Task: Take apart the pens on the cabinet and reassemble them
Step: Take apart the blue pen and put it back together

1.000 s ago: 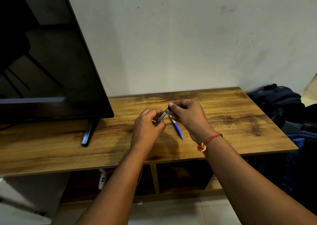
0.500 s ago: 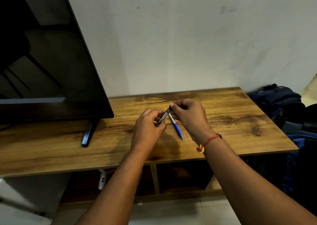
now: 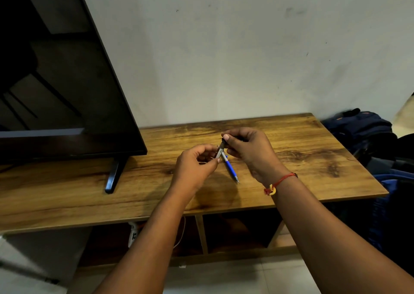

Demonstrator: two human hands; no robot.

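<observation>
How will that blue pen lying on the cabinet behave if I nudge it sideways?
The blue pen looks slim and round, so it would probably roll across the flat cabinet top. It appears to be a rigid plastic barrel, so likely stiff and light for its length. Its smooth body might slip in a loose pinch.

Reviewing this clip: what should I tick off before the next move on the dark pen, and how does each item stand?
1. Left hand pinches the lower end of the dark pen: ok.
2. Right hand grips its top end: ok.
3. Pen parts already loosened: cannot tell, fingers cover the ends.
4. Blue pen free of both hands: cannot tell, its upper end is hidden.
5. Bare cabinet to the right for laying parts down: ok.
</observation>
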